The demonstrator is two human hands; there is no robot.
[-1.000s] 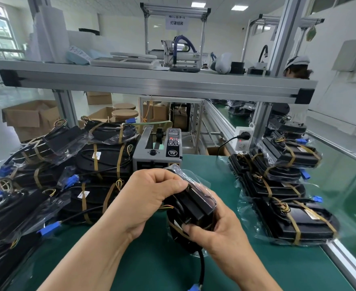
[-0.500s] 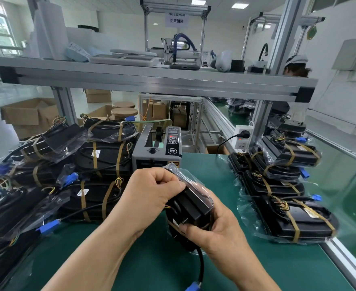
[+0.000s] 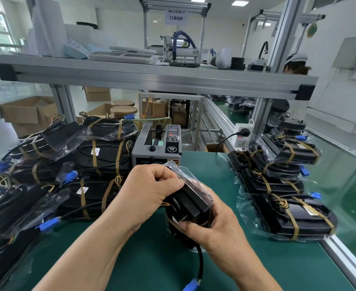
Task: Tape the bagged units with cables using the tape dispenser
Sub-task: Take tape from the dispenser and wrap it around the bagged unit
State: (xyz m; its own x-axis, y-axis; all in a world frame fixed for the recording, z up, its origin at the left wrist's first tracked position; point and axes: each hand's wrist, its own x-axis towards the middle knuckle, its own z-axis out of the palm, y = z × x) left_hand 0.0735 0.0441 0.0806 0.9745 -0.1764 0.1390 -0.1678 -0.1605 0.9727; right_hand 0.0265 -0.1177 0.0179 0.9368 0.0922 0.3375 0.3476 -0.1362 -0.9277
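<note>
Both hands, left hand (image 3: 150,192) and right hand (image 3: 217,225), grip one bagged unit (image 3: 190,203) between them.

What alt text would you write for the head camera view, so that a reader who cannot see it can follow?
A left hand and a right hand grip a black bagged unit at a green table, just in front of a grey tape dispenser. Piles of taped units lie on both sides.

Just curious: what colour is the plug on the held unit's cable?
The plug is blue; head view.
</note>
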